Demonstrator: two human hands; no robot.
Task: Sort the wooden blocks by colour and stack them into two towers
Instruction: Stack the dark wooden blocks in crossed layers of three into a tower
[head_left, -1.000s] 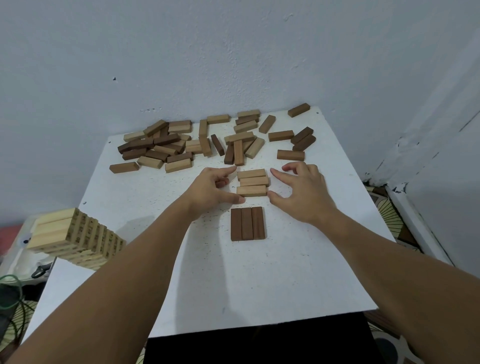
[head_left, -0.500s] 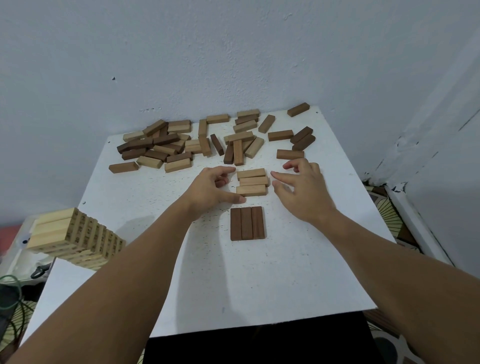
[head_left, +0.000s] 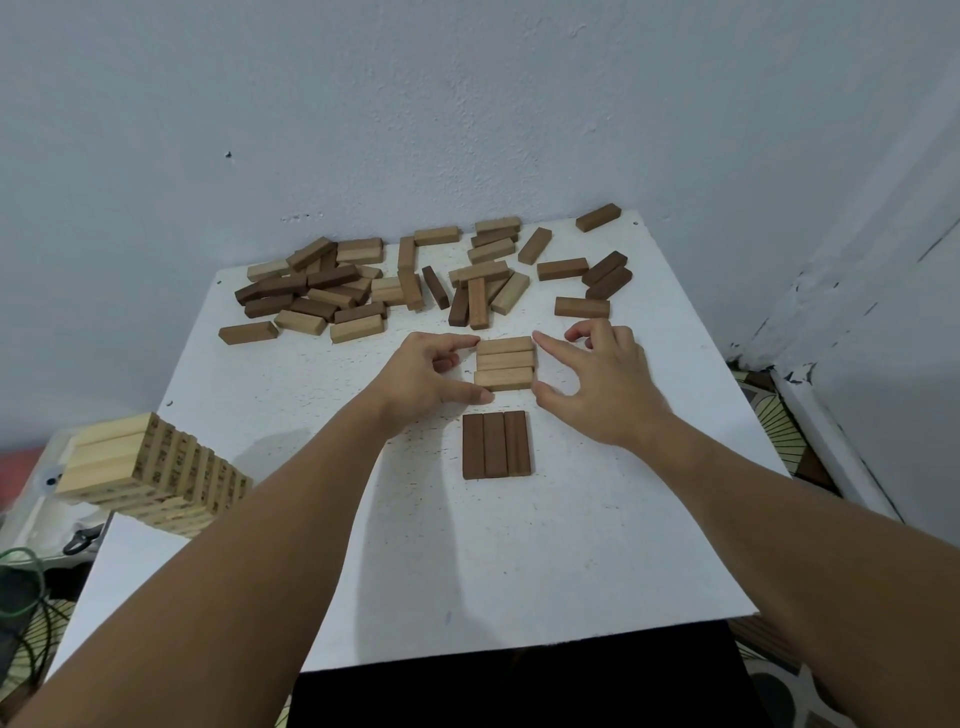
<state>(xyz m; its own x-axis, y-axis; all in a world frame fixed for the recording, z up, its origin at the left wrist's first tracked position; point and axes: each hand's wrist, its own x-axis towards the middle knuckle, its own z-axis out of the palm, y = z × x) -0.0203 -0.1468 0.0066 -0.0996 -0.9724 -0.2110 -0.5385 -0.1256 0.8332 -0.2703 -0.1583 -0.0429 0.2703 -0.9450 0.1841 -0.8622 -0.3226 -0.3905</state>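
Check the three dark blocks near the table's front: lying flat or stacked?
Flat. The three dark blocks lie side by side in one layer on the white table, long sides touching, nothing on top.

Pale grey wall (head_left: 467, 104), white table (head_left: 519, 571)
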